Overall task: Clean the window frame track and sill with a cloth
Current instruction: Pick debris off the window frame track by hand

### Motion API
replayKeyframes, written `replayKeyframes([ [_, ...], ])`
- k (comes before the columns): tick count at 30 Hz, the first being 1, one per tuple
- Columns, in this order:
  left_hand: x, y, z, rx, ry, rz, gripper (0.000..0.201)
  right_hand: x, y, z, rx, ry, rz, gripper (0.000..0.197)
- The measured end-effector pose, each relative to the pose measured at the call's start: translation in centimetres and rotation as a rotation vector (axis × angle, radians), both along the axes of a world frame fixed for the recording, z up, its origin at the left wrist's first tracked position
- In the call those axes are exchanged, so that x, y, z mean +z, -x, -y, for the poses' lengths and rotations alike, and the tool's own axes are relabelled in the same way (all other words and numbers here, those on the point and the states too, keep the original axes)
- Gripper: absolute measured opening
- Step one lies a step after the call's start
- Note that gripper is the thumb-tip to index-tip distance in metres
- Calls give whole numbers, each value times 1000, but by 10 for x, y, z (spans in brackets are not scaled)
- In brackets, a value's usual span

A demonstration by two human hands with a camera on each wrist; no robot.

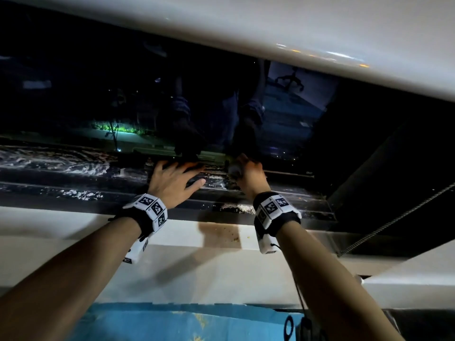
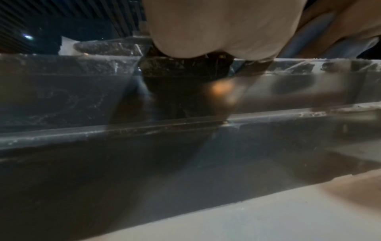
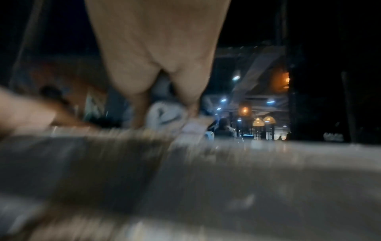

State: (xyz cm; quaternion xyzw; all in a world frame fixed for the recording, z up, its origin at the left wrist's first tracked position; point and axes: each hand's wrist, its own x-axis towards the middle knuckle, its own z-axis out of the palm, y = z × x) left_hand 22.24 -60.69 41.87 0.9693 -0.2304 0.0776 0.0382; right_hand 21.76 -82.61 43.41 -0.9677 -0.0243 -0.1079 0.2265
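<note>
The left hand [image 1: 172, 183] lies flat with fingers spread on the dirty track [image 1: 73, 168], and the right hand [image 1: 248, 177] squeezes a gray cloth [image 1: 235, 169] down in the track beside it.

The dark metal window track [image 1: 98, 178], with parallel ridged channels, runs across below the glass, smeared and flecked with whitish grime. The white sill [image 1: 73, 222] lies along its near edge, stained brown in one patch. A small bunched grey cloth [image 1: 235, 169] sits in the far channel.
</note>
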Motion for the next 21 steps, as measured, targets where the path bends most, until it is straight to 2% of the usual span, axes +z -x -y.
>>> replayKeyframes([
  [2,0,0,1,3,-1,-25,71,16,7,6,129,-95,-15,18],
  [4,0,-1,1,-4,-5,-42,73,27,10,19,139,-114,35,12],
  [7,0,-2,-1,-8,-16,-50,69,17,8,40,-56,-97,104,13],
  [9,1,-2,-2,-9,-18,-51,68,10,9,40,-193,35,20,15],
  [11,1,-2,-1,-5,-17,-45,70,3,12,29,-232,140,-23,28],
  [13,1,-1,0,-3,-18,-39,71,3,17,11,-166,123,-7,29],
  [16,3,2,0,0,-13,-49,69,5,24,-4,18,34,3,14],
  [19,5,3,-1,-1,-13,-47,67,16,34,6,141,-70,-17,16],
  [21,6,3,-1,-4,-19,-45,65,24,38,19,152,-102,9,17],
])
